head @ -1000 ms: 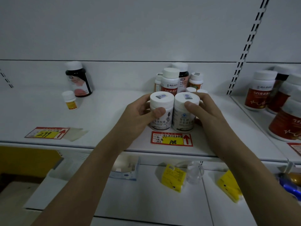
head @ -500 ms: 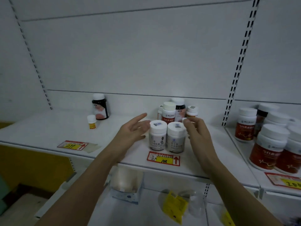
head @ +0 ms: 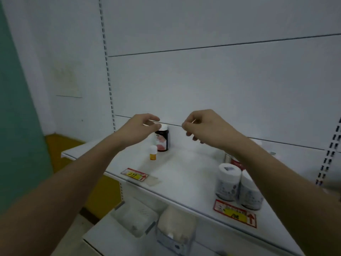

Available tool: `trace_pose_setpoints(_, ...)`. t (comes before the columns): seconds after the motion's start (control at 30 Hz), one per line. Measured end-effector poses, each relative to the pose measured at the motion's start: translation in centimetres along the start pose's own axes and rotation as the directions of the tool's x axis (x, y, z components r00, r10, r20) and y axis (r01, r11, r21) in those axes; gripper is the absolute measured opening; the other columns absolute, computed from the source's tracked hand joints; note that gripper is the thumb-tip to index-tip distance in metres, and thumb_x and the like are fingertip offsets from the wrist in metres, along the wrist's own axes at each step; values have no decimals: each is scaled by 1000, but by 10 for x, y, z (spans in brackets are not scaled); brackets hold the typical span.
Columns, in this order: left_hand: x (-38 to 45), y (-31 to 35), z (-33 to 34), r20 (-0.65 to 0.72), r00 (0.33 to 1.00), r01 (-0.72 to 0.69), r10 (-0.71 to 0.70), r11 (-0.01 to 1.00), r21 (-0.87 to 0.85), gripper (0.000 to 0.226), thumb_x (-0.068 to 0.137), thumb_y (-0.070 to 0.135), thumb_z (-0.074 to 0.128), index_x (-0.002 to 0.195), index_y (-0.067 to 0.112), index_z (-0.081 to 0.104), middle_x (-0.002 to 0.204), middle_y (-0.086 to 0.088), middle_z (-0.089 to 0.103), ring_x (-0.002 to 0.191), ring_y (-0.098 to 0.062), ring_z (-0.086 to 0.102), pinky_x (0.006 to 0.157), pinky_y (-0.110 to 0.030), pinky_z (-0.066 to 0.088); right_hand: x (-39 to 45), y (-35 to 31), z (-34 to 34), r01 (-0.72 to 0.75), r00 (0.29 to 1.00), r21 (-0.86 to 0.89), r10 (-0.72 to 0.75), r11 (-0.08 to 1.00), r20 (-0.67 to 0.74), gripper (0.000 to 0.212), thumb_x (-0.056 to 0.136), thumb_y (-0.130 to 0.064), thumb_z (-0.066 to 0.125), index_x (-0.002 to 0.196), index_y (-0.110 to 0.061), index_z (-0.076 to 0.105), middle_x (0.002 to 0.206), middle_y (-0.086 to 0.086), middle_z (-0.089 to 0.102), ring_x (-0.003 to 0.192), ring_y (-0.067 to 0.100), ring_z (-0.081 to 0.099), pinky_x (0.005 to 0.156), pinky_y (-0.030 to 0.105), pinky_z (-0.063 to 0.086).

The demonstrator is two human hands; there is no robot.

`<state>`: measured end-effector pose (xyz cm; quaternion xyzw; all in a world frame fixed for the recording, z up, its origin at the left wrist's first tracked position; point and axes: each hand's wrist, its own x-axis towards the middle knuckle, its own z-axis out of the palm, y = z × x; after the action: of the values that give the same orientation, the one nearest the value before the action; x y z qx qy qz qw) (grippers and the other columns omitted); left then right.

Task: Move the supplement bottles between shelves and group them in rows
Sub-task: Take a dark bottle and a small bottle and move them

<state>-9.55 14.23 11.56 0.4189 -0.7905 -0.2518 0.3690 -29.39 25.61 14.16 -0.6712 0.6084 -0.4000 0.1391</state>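
On the shelf (head: 184, 174), going from the left, a red and yellow price tag (head: 134, 174) lies near the front edge. Behind it stands a small orange bottle (head: 153, 152) with a white cap, and just beyond that a dark bottle (head: 162, 138) with a white cap and a pink label, close to the back wall. The left hand (head: 141, 127) hovers over the dark bottle's cap, fingers loosely curled, its grip holding nothing; whether it touches the cap I cannot tell. The right hand (head: 204, 126) hangs in the air beside it, fingers curled loosely, grip also released. Further right, near the front edge, two white bottles (head: 238, 185) with pale labels stand upright, touching side by side, behind a second tag (head: 235, 213). What the bottles hold cannot be seen. Below, a clear box (head: 135, 217) sits on the lower shelf, blurred.
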Motion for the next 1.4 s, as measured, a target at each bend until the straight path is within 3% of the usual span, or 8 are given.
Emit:
trace_pose_setpoints(0.33, 60, -129, -2, 28, 1000, -9, 12, 993, -116, 30, 94, 31, 59, 124, 27, 61, 110, 9, 64, 97, -3, 60, 73, -16, 45, 92, 35, 117, -159, 987, -114, 159, 981, -14, 11, 90, -28, 62, 89, -19, 67, 86, -2, 68, 77, 15, 66, 62, 26, 51)
trace_pose_setpoints(0.5, 86, -195, 15, 96, 995, 4, 19, 973, -231, 32, 96, 27, 58, 128, 26, 56, 116, 7, 63, 101, -5, 60, 73, -10, 44, 127, 69, 172, -231, 973, -94, 227, 968, -49, 13, 91, -30, 64, 95, -18, 68, 94, -3, 67, 83, 13, 63, 77, 32, 54)
trace_pose_setpoints(0.6, 119, -199, 19, 129, 987, -51, 94, 951, -305, 35, 96, 25, 58, 131, 24, 54, 120, 5, 60, 99, -1, 59, 69, -4, 45, 136, 81, 182, -240, 964, -3, 238, 971, -122, 17, 92, -33, 62, 95, -19, 69, 94, -4, 68, 81, 15, 65, 73, 31, 54)
trace_pose_setpoints(0.73, 151, -191, 35, 236, 959, -35, 156, 893, -449, 42, 99, 23, 53, 140, 23, 45, 135, 1, 53, 114, -11, 55, 82, -19, 46, 134, 89, 184, -212, 950, 103, 230, 972, -210, 11, 95, -27, 59, 90, -30, 68, 88, -9, 71, 74, 7, 66, 59, 12, 48)
trace_pose_setpoints(0.9, 162, -198, 57, 267, 920, -71, 288, 790, -610, 45, 100, 11, 48, 144, 13, 41, 140, -2, 51, 123, -16, 54, 99, -31, 49, 121, 94, 181, -197, 972, 125, 211, 972, -108, 14, 92, -40, 60, 104, -39, 67, 99, -22, 70, 87, 1, 65, 66, 14, 52)
trace_pose_setpoints(1.1, 168, -211, 51, 216, 947, -93, 239, 845, -526, 35, 102, 21, 46, 136, 17, 52, 128, -4, 51, 114, -17, 57, 89, -27, 54, 121, 97, 187, -250, 967, -38, 251, 968, 50, 31, 80, -38, 75, 109, -44, 65, 106, -26, 66, 97, -1, 61, 85, 24, 50)
trace_pose_setpoints(1.23, 166, -207, 53, 284, 934, -6, 218, 802, -597, 27, 99, 21, 52, 125, 16, 52, 124, -1, 59, 110, -11, 59, 93, -30, 52, 123, 101, 184, -273, 961, 67, 276, 960, -36, 31, 76, -33, 79, 104, -35, 66, 102, -18, 71, 95, 5, 66, 88, 32, 54)
trace_pose_setpoints(1.4, 164, -202, 55, 294, 928, -21, 228, 822, -569, 35, 93, 28, 62, 126, 19, 55, 110, 0, 57, 94, -13, 62, 79, -26, 55, 117, 101, 173, -201, 950, 255, 251, 946, -183, 41, 66, -41, 74, 101, -20, 67, 97, 2, 74, 89, 25, 67, 74, 33, 57)
